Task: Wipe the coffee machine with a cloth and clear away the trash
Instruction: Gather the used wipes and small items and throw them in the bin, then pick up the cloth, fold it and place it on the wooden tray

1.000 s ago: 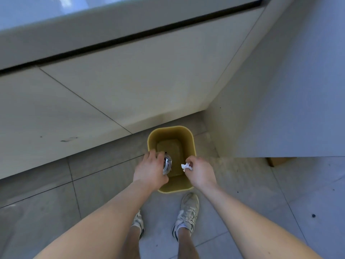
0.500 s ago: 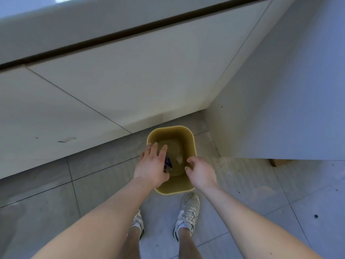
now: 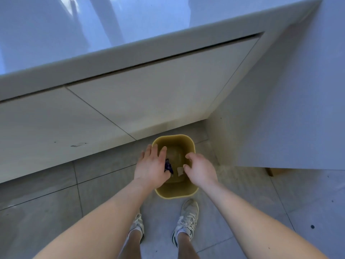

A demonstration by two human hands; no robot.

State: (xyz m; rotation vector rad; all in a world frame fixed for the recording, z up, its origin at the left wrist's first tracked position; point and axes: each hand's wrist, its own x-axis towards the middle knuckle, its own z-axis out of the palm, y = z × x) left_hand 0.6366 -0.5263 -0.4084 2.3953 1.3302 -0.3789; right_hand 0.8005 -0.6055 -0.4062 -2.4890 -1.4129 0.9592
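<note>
Your grey tiled floor (image 3: 46, 212) carries a yellow wastebasket (image 3: 175, 193), standing near the cabinet (image 3: 130, 101) base. Your two white sneakers (image 3: 189, 214) stand on the tiles just behind it.

1. Bright, soft daylight with a cool bluish cast.
2. The glossy tabletop (image 3: 93, 25) mirrors pale streaks of glare toward its far edge.
3. Cabinet (image 3: 149, 90) lines bow from wide-angle distortion near the frame edges.
4. The bin (image 3: 175, 193) interior is dim, and what lies in it looks slightly blurred.
</note>
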